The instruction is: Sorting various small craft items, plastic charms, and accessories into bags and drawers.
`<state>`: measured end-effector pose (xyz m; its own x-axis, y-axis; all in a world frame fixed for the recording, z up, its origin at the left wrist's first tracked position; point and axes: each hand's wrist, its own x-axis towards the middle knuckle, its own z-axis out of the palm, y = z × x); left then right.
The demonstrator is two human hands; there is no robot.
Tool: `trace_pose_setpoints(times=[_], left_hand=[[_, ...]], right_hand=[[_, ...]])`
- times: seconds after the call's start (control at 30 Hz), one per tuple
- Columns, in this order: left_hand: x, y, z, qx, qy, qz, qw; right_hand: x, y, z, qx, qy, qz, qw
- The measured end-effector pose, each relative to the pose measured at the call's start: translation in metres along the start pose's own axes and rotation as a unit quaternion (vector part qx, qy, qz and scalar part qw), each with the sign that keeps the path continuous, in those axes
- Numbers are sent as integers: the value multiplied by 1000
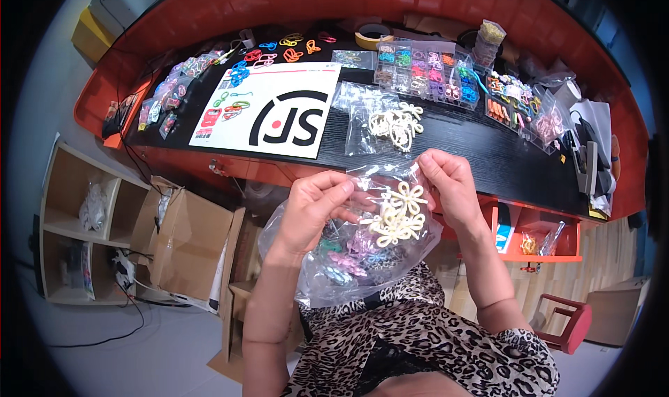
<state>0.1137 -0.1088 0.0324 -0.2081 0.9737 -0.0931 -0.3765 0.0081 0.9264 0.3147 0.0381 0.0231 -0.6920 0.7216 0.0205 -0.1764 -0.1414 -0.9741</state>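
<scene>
Cream knotted ornaments point(396, 214) held in a small clear bag point(390, 188) above the lap.
Left hand point(313, 209) and right hand point(449, 184) pinch the bag's top edges, fingers closed on plastic; a larger bag of coloured pieces point(341, 265) lies beneath, near the black table point(453, 143).

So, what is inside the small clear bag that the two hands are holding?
Inside the small clear bag held by the left hand and right hand are cream flower-shaped knots. How many cannot be told, because they overlap. Below it, a larger bag holds pink and teal pieces.
</scene>
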Motion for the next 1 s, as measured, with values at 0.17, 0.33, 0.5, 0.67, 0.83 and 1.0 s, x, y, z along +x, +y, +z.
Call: trace_pose_setpoints(times=[0.17, 0.33, 0.5, 0.67, 0.83, 1.0], left_hand=[[-1, 7, 4, 45, -19, -4, 999], [-9, 41, 22, 124, 18, 63, 990], [-2, 54, 40, 151, 160, 191, 957], [13, 27, 22, 189, 192, 235, 934], [8, 18, 17, 151, 182, 206, 950], [5, 20, 30, 219, 184, 202, 937]], right_hand=[[4, 1, 1, -3, -15, -4, 1000], [12, -22, 25, -94, 33, -95, 991], [10, -43, 52, -254, 54, -332, 907], [15, -22, 75, -253, -12, -299, 920], [15, -14, 74, -242, -33, -255, 936], [11, -12, 69, -266, -5, -244, 933]])
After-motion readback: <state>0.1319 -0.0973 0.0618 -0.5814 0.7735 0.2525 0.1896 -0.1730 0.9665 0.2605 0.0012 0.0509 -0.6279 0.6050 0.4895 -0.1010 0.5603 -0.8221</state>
